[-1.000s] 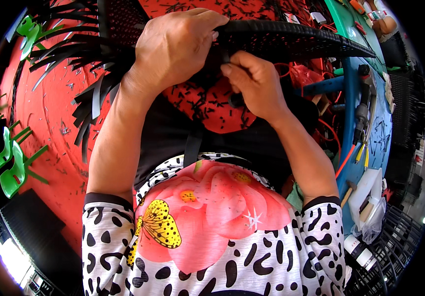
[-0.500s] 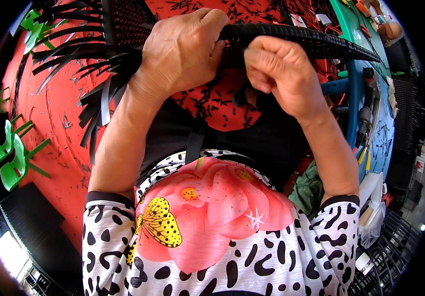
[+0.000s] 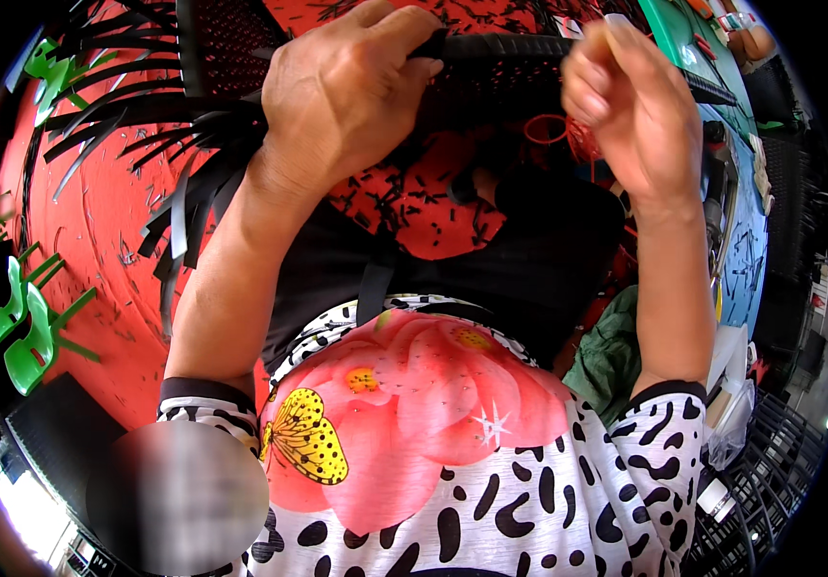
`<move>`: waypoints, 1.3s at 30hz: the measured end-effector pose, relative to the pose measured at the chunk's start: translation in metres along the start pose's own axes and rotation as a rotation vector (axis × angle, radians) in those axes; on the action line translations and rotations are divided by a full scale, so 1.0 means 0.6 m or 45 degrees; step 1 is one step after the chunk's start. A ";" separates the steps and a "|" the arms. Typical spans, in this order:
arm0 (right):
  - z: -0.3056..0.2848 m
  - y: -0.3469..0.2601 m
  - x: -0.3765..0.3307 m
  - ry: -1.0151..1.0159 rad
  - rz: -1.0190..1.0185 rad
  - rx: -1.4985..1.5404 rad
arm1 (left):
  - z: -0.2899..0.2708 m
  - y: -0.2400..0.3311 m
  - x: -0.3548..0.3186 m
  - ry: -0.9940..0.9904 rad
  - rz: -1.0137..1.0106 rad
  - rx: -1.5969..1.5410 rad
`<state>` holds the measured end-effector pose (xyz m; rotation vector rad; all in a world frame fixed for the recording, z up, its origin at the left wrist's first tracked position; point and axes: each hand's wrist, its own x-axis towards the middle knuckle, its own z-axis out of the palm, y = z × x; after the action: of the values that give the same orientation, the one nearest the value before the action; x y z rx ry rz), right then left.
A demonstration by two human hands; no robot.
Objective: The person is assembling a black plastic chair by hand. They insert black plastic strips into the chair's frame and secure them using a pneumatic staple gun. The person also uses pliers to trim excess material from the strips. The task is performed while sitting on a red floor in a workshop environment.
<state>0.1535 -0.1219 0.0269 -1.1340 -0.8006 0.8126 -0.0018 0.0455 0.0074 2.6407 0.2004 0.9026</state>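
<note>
My left hand (image 3: 342,101) is closed on the edge of a black woven piece (image 3: 510,60), like a basket or mat of plastic strips. Many loose black strips (image 3: 130,120) fan out to the left of that hand. My right hand (image 3: 630,111) is raised near the piece's right part, its fingers curled and thumb side up. Whether it pinches a strip is too small to make out. Behind and between my hands, the dark weave shows small holes with red seen through it.
Short black offcuts lie scattered over the red floor (image 3: 106,279). Green chairs (image 3: 34,337) stand at the left. On the right is a blue surface (image 3: 743,240) with tools and offcuts. A green cloth (image 3: 606,356) lies by my right arm, and a black crate (image 3: 770,481) is at lower right.
My right hand has moved right, away from my left hand, and its fingers have turned upward. My left hand keeps its hold and has shifted slightly left with the woven piece.
</note>
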 end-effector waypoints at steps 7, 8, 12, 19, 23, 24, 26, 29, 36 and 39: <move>-0.158 0.033 -0.204 0.694 0.110 -0.415 | 0.015 -0.033 0.017 0.003 -0.157 -0.234; -0.183 0.022 -0.225 0.761 0.063 -0.415 | 0.015 -0.038 0.020 -0.038 -0.201 -0.244; -0.331 -0.037 -0.257 1.256 -0.065 -1.545 | 0.024 -0.057 0.023 -0.053 -0.340 -0.537; -0.557 -0.045 -0.210 1.118 0.994 -1.884 | -0.001 -0.034 0.044 -0.184 -0.410 -0.267; -0.667 0.006 -0.227 0.997 0.932 -1.769 | -0.001 -0.042 0.046 -0.217 -0.419 -0.391; -0.657 0.003 -0.215 0.992 0.930 -1.887 | -0.002 -0.046 0.045 -0.218 -0.424 -0.397; -0.636 -0.003 -0.206 1.003 0.929 -2.118 | 0.000 -0.058 0.045 -0.231 -0.419 -0.420; -0.598 -0.048 -0.217 0.907 0.824 -1.821 | -0.006 -0.052 0.053 -0.287 -0.376 -0.343; -0.311 -0.180 -0.231 0.765 0.035 -1.203 | -0.010 -0.054 0.071 -0.216 -0.374 -0.244; -0.188 -0.184 -0.199 0.688 -0.006 -0.868 | 0.000 -0.068 0.072 -0.223 -0.406 -0.292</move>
<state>0.2097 -0.3001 0.0923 -1.8507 -0.6256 0.1821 0.0314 0.0941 0.0172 2.3690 0.4312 0.5512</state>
